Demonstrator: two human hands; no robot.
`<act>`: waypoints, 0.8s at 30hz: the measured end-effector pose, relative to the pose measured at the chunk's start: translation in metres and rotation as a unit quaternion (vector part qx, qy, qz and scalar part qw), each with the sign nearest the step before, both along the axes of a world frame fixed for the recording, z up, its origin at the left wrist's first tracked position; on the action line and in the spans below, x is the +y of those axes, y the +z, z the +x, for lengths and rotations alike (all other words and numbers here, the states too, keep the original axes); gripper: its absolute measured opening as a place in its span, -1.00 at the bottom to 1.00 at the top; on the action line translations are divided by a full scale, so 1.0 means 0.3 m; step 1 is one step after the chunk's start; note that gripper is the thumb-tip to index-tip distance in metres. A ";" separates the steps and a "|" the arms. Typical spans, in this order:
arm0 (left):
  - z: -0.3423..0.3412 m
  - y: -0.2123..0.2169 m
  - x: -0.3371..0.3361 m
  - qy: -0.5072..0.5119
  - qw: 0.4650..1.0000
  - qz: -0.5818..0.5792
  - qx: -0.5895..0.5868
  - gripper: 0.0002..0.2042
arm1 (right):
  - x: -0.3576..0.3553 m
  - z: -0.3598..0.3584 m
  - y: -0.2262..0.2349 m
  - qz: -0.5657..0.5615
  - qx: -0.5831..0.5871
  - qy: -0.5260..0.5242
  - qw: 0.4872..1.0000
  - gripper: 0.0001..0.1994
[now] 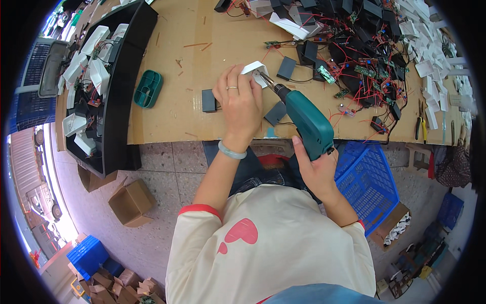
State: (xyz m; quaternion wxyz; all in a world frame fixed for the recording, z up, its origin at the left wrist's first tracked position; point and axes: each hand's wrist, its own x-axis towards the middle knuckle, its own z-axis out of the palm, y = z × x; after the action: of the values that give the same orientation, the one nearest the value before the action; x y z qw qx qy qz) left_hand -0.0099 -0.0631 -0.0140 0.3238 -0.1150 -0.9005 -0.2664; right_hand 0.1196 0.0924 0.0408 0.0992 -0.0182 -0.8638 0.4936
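Observation:
My left hand [239,101] presses down on a small white plastic housing [254,69] on the cardboard-covered table [167,116]. My right hand [315,167] grips a teal electric screwdriver [304,119] by its handle. Its bit points up-left into the white housing, right by my left fingers. A black square box [208,100] lies just left of my left hand, and a dark flat plate [276,113] lies beneath the screwdriver. I wear a ring and a pale bangle on the left hand.
A heap of black boxes, green circuit boards and red wires [362,66] fills the table's right. White housings [430,55] pile at far right. A teal tray [148,89] and a black bin [109,86] of parts stand left. A blue crate [369,185] sits below right.

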 end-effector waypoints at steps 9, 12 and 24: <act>0.001 -0.002 0.002 -0.008 1.000 -0.001 -0.016 -0.81 | -0.013 -0.020 -0.001 -0.005 -0.006 0.001 1.000 -0.72; 0.001 -0.003 0.001 -0.009 1.000 0.002 -0.019 -0.81 | -0.011 -0.023 -0.006 -0.004 -0.008 0.004 1.000 -0.70; -0.006 0.003 0.008 0.004 1.000 -0.003 0.010 -0.90 | -0.004 -0.017 -0.016 0.006 -0.013 0.013 1.000 -0.70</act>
State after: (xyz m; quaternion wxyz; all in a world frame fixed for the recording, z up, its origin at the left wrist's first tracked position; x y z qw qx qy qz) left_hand -0.0116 -0.0607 -0.0132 0.3332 -0.1146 -0.8987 -0.2611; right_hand 0.1145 0.0913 0.0361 0.0816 -0.0128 -0.8682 0.4893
